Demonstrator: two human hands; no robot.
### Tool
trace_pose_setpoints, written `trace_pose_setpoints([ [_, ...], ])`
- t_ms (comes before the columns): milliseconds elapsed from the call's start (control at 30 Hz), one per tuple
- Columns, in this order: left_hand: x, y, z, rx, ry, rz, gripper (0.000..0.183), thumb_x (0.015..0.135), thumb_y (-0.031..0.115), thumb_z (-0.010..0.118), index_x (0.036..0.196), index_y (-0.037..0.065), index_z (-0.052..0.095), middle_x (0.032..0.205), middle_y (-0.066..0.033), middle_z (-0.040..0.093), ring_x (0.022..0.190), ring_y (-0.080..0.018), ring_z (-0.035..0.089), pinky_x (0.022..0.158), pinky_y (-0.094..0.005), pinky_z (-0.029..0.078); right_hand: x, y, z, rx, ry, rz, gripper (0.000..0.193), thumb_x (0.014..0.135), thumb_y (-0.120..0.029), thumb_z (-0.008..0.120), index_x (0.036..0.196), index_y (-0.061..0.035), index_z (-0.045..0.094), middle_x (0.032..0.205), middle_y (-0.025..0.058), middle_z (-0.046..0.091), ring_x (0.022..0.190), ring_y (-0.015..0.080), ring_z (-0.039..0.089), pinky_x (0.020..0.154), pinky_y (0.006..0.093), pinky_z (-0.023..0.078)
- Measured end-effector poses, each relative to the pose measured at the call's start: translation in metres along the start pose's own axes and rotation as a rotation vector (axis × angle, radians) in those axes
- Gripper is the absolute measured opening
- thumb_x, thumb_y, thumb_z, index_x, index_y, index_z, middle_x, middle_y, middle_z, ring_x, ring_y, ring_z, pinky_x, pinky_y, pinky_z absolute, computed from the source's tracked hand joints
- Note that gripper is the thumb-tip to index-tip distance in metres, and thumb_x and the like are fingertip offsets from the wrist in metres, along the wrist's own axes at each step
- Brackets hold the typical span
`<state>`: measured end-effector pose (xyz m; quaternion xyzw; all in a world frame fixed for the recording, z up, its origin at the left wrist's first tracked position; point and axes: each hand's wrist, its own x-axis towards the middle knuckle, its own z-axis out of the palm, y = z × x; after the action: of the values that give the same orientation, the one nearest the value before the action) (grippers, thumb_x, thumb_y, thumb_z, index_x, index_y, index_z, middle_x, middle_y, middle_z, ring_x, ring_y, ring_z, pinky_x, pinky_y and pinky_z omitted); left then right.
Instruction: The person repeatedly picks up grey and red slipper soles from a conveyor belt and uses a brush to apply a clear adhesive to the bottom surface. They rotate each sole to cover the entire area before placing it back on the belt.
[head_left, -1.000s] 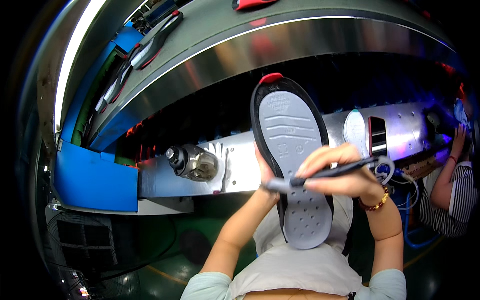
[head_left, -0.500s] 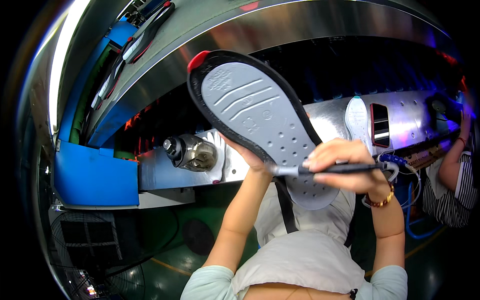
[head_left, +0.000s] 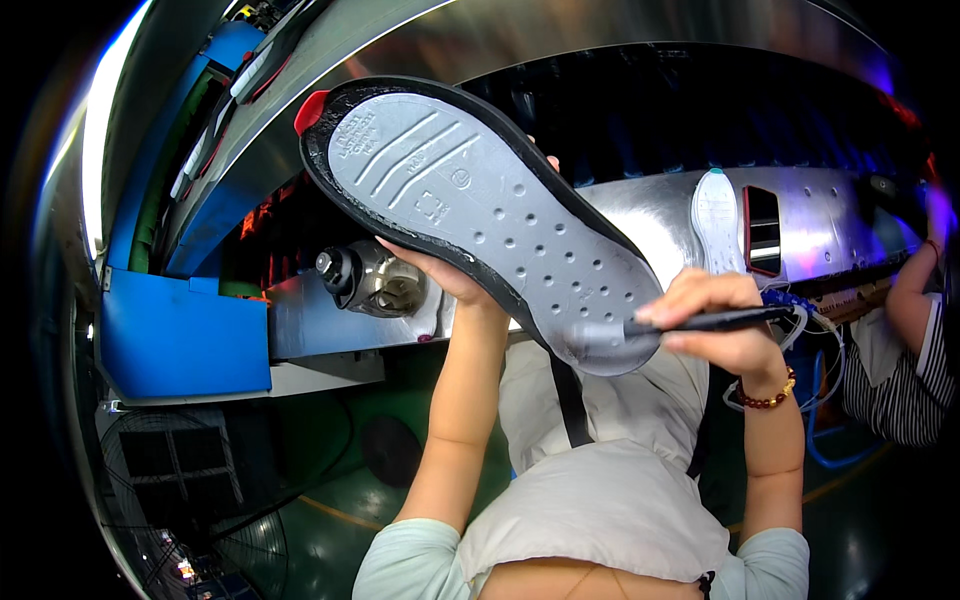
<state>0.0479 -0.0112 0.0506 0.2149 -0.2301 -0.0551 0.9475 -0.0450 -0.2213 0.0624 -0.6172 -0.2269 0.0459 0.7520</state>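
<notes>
Metal surface (head_left: pixel 820 230) spans the mid-frame, green floor (head_left: pixel 340 540) below, blue housing (head_left: pixel 185 335) at left, fan (head_left: pixel 185 470) lower left. Soles (head_left: pixel 265 68) in black, white and red sit along the belt (head_left: pixel 345 28), upper left.

Main item: large shoe sole (head_left: pixel 480 220), grey inset with black rim, held up in front of the person, underside showing, tilted with its red-tabbed end upper left and the other end lower right, over the lap. Ridges near the tabbed end, small holes toward the other.

Left hand (head_left: pixel 445 272) grips the sole around its middle: thumb side at the near edge, fingertips just visible past the far edge. Right hand (head_left: pixel 745 350) is closed in a pinch on a dark-handled brush (head_left: pixel 690 323); pale tip blurred, at the sole's lower-right end, contact looks likely but can't confirm. Beaded bracelet (head_left: pixel 768 390) on right wrist.

On the surface: clear bottle (head_left: pixel 390 287) with black lid near the left wrist, white glove (head_left: pixel 428 322) beside it, partly hidden. White sole (head_left: pixel 716 222) lies right of center, next to a dark red-edged rectangle (head_left: pixel 763 228). Far right, a co-worker's forearm (head_left: pixel 913 285) and striped clothing (head_left: pixel 893 395); that hand is too dim to read.
</notes>
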Motion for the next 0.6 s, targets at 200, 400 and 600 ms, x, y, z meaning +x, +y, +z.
trace_pose_setpoints([
  [200,0.003,0.010,-0.002,0.035,0.012,0.003,0.104,0.063,0.075,0.046,0.134,0.006,0.017,0.131,-0.0270,0.024,0.116,-0.0450,0.032,0.095,-0.0537,0.029,-0.005,0.006,-0.009,-0.129,-0.239,-0.109,0.022,0.059,-0.001,0.071,0.081,-0.0038,0.066,0.087,0.0089,0.065,0.076,0.0142,0.056,0.071,0.0242,0.041],
  [400,0.003,0.012,-0.001,0.125,0.066,0.033,0.104,0.062,0.077,0.043,0.134,0.006,0.017,0.132,-0.0273,0.022,0.118,-0.0455,0.028,0.096,-0.0553,0.027,-0.007,0.011,-0.008,-0.218,-0.069,0.064,0.021,0.062,0.001,0.069,0.082,-0.0044,0.067,0.087,0.0065,0.066,0.084,0.0136,0.051,0.075,0.0253,0.042],
  [600,0.002,0.025,0.000,0.157,0.218,0.082,0.089,0.071,0.071,0.036,0.132,0.007,0.024,0.132,-0.0173,0.027,0.116,-0.0357,0.031,0.099,-0.0463,0.024,-0.006,0.020,-0.025,0.205,-0.078,0.028,0.021,0.060,0.005,0.067,0.081,-0.0002,0.065,0.084,0.0142,0.064,0.093,0.0215,0.055,0.083,0.0306,0.042],
])
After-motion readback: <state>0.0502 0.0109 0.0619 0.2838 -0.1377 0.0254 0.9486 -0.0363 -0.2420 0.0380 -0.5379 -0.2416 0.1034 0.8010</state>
